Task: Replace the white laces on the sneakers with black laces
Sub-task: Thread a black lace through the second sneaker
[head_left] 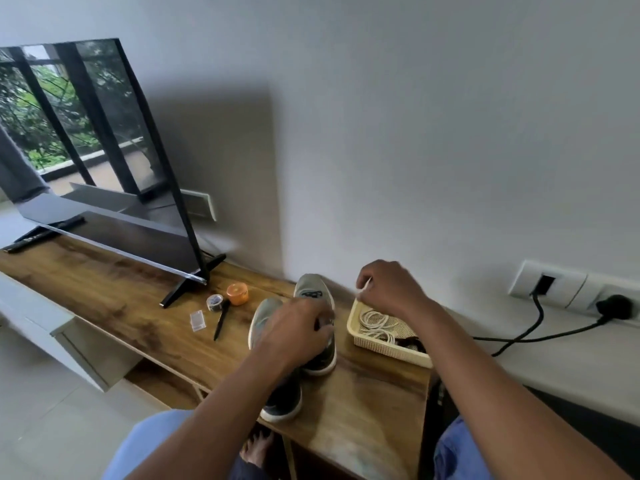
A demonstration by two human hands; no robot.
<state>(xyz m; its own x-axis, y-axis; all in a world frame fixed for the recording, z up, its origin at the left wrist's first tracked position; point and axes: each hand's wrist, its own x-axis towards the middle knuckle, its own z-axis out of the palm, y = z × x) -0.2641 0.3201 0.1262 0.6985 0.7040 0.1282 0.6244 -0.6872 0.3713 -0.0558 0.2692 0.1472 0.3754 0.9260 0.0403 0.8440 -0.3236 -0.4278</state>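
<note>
My right hand (388,289) pinches limp white lace (363,287) by its tip; left hand (294,330) grips grey mesh sneaker (313,292).

Two grey sneakers with white soles, side by side on wooden tabletop, toes toward the wall; left sneaker (268,327) nearer the table's front edge, right sneaker (313,292) further back, both partly hidden by a hand over their middles. White lace (375,323) coiled in cream basket (360,332) just right of the sneakers, one end (364,287) raised above the basket, pinched in right hand's fingers
</note>
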